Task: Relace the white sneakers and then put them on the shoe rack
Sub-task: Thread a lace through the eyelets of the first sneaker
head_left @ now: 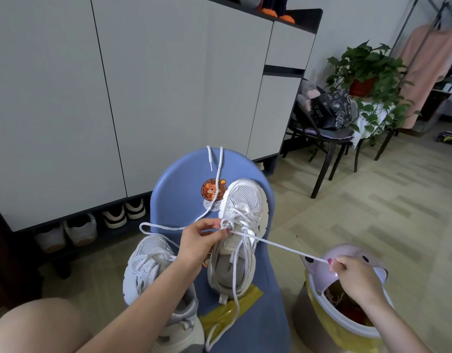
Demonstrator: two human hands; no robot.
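Sneakers: two white ones at lower centre. One sneaker [239, 233] stands on the blue stool [179, 184], toe toward the top of the frame; the other sneaker [153, 273] sits lower left of it, partly behind the left forearm.
Lace [276, 245]: runs taut from the eyelets down toward the right of the frame, crossing the long axis of the stool's sneaker at a slant.
Left hand [202, 240]: pinching the lace right at the eyelet row, touching the tongue area (it is the nearer hand to the sneaker).
Right hand [352, 273]: closed on the far end of the lace, well apart from the sneaker, over a pink-lidded bin [347, 296].
Loose ends: a loop [153, 226] trails left of the left hand; two tips [214, 159] lie near the stool's upper edge.
Step, as judged: tightening one crossing; lacing unfinished.
Rack: shoe rack [74, 233] at mid-left beneath the cabinet [143, 85], left of both sneakers.
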